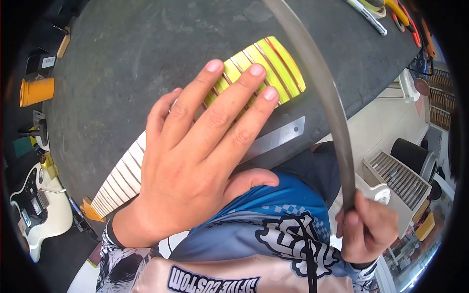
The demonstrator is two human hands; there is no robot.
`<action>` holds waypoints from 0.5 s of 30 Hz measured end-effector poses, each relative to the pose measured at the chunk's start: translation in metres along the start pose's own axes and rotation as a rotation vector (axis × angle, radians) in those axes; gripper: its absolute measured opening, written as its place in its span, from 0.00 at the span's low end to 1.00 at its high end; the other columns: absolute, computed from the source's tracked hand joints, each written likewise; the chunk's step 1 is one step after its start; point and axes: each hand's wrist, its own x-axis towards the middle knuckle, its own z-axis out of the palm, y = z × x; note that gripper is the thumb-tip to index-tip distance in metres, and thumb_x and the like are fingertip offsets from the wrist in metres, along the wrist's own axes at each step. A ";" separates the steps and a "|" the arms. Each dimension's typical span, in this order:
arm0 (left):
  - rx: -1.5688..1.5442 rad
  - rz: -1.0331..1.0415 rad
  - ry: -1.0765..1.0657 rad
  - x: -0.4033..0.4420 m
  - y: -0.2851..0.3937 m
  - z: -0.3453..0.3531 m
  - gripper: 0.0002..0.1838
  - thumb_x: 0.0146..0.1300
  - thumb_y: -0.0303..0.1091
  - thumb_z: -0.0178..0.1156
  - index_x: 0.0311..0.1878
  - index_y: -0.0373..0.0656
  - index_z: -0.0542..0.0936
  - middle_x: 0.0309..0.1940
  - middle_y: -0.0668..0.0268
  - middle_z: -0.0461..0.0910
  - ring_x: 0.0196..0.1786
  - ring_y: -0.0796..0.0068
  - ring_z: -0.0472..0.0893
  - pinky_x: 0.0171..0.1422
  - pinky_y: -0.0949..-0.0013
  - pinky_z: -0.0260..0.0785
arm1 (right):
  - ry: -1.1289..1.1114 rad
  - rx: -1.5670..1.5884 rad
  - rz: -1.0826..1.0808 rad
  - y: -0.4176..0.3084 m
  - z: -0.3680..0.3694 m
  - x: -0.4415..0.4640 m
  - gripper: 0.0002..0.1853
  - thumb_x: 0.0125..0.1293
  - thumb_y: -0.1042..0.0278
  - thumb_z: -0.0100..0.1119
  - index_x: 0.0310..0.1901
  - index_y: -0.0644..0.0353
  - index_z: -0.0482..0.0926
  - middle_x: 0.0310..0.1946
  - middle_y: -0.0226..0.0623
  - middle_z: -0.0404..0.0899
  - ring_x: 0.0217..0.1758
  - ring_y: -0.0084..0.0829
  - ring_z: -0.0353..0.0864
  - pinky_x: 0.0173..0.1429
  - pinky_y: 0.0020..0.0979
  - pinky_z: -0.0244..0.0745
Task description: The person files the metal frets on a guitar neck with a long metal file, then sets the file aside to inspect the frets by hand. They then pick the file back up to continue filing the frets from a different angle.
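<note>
A guitar neck lies diagonally on the dark bench, its fretboard crossed by metal frets. Bright yellow strips (286,63) cover the wide end between the frets, while the narrower part (118,181) looks white. My left hand (195,122) rests flat over the middle of the neck with fingers spread and the thumb out to the side, hiding part of it. In my right hand (369,227), fingers are closed round the near end of a long, flat grey metal bar (327,83). The bar rises past the yellow end, apart from it, and leaves view at the top.
A metal strip with a hole (281,136) lies beside the neck, near my body. At left are a white electric guitar body (51,207) and an orange cup (36,92). A marker (369,18) and scissors (408,22) lie at the far right corner.
</note>
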 end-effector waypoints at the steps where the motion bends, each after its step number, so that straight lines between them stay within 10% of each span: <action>1: 0.003 0.004 0.005 0.000 0.000 0.000 0.47 0.53 0.69 0.65 0.69 0.43 0.78 0.69 0.57 0.76 0.73 0.47 0.71 0.71 0.53 0.63 | -0.022 0.000 -0.030 0.005 -0.006 -0.013 0.20 0.63 0.80 0.63 0.58 0.64 0.84 0.20 0.39 0.82 0.17 0.26 0.79 0.25 0.23 0.74; 15: 0.072 0.077 0.096 -0.002 0.001 0.008 0.44 0.50 0.66 0.69 0.67 0.46 0.81 0.69 0.53 0.76 0.71 0.43 0.72 0.74 0.49 0.64 | -0.053 -0.048 -0.048 0.030 -0.020 -0.089 0.18 0.65 0.76 0.64 0.57 0.62 0.85 0.20 0.36 0.84 0.20 0.28 0.81 0.29 0.26 0.76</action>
